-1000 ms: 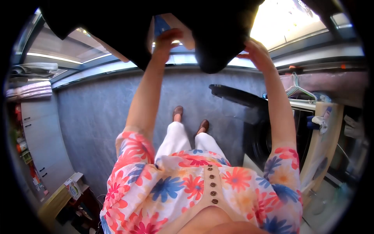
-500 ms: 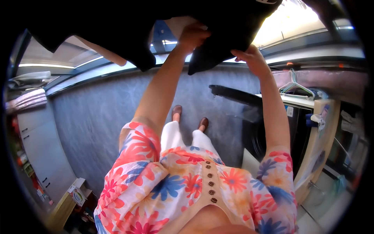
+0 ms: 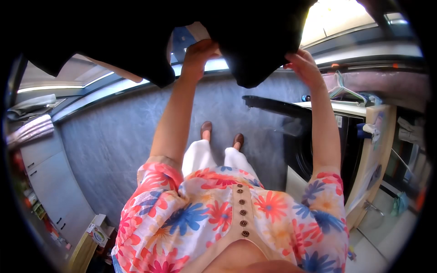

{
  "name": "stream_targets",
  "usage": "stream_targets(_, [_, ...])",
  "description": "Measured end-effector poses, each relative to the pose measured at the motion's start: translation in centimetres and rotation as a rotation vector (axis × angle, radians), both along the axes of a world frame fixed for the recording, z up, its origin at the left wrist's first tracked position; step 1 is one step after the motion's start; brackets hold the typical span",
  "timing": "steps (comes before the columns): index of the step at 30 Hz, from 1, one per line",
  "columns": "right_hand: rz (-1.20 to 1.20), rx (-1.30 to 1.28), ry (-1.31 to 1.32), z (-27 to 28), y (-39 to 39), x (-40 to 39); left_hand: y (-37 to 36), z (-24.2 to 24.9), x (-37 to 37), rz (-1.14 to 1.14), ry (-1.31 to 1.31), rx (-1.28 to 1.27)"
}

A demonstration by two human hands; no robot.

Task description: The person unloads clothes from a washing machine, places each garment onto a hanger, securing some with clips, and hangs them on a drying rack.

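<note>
Black cloth [image 3: 255, 41] hangs across the top of the view, its lower edge uneven. My left hand [image 3: 200, 57] is raised at the left edge of one hanging part, with its fingers closed on the cloth and partly hidden by it. At the right edge of the same part, my right hand [image 3: 301, 63] pinches the cloth between curled fingers. Behind the cloth, a blue and white piece [image 3: 184, 38] shows through a gap. Both arms reach up and forward.
To the right stands a black front-loading machine [image 3: 300, 145] with its round door [image 3: 273, 109] swung open. Hangers [image 3: 341, 93] lie on the white top beside it. White cabinets [image 3: 50, 182] line the left, and a sink [image 3: 371, 218] is at the lower right.
My left hand has moved left and slightly down, and my right hand slightly right. The black cloth between them is spread wider and its lower tip has shifted right.
</note>
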State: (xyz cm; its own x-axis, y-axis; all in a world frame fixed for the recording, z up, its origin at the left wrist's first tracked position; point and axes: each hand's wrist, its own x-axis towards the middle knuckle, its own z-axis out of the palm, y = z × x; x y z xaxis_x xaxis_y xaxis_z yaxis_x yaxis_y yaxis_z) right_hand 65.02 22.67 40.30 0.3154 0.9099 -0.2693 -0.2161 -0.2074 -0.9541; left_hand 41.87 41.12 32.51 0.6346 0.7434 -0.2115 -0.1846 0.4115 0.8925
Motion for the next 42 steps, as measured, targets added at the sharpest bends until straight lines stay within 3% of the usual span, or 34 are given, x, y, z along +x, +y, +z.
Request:
stream_targets(3, [0.043, -0.002, 0.125, -1.6, -0.7, -0.6, 0.5, -2.8, -0.9, -0.046, -0.317, -0.084])
stream_targets(7, [0.045, 0.129, 0.342, 0.0, -1.7, -1.8, 1.1, -1.7, -2.6, -0.051, -0.317, -0.186])
stream_targets(10, [-0.02, 0.113, 0.264, 0.0, -2.0, -2.1, 1.0, -0.6, -3.5, -0.148, -0.413, -0.313])
stream_targets(12, [-0.063, -0.062, 0.006, -1.1, -1.7, -1.1, 1.1, -1.2, -3.7, -0.246, -0.477, -0.357])
stream_targets(14, [-0.101, -0.129, -0.268, -1.9, -0.9, -0.2, 1.1, -2.8, -3.2, -0.295, -0.562, -0.272])
stream_targets(16, [-0.166, -0.124, -0.308, -1.7, 0.0, -0.8, 0.6, -3.7, -2.6, -0.336, -0.679, -0.246])
stream_targets(20, [-0.223, -0.144, -0.336, -2.2, 0.8, -1.0, -1.0, -1.6, -1.9, -0.122, -0.207, -0.099])
stream_targets(23, [-0.257, -0.179, -0.393, -2.2, 1.0, -1.2, 0.5, -2.8, -1.8, -0.104, -0.071, 0.053])
stream_targets(25, [-0.291, -0.199, -0.506, -3.3, 0.8, -0.8, 1.5, -3.6, -2.4, -0.118, 0.155, 0.547])
stream_targets(26, [-0.262, -0.191, -0.56, -5.7, 0.1, 0.8, 1.2, -3.7, -1.9, 0.013, 0.082, 0.206])
stream_targets(27, [-0.279, -0.129, -0.69, -8.4, -1.2, 2.0, 1.4, -3.9, -1.8, 0.014, 0.087, 0.125])
stream_targets(29, [-0.331, -0.247, -0.985, -6.7, -1.8, -1.6, 2.1, -4.2, -1.9, -0.025, 0.237, 0.134])
stream_targets(30, [-0.431, -0.205, -0.966, -7.2, -2.6, -2.9, 2.8, -5.9, -2.2, -0.086, 0.196, 0.13])
stream_targets(31, [-0.395, -0.158, -1.022, -8.5, -3.3, -4.1, 1.7, -5.5, -2.4, -0.017, 0.353, 0.136])
stream_targets(32, [-0.318, -0.137, -0.939, -8.9, -4.4, -5.9, 0.7, -5.1, -2.8, -0.024, 0.394, 0.147])
stream_targets(35, [-0.102, -0.155, -0.758, -9.5, -10.1, -12.0, -0.9, -10.7, -4.5, -0.216, 0.584, 0.057])
stream_targets(40, [-0.073, -0.719, -0.518, -18.3, -27.2, -16.2, -11.6, -17.6, -8.8, -0.603, 0.717, -0.071])
stream_targets(42, [-0.092, -0.924, -0.447, -19.6, -34.4, -15.9, -16.9, -17.0, -8.8, -0.704, 0.798, -0.125])
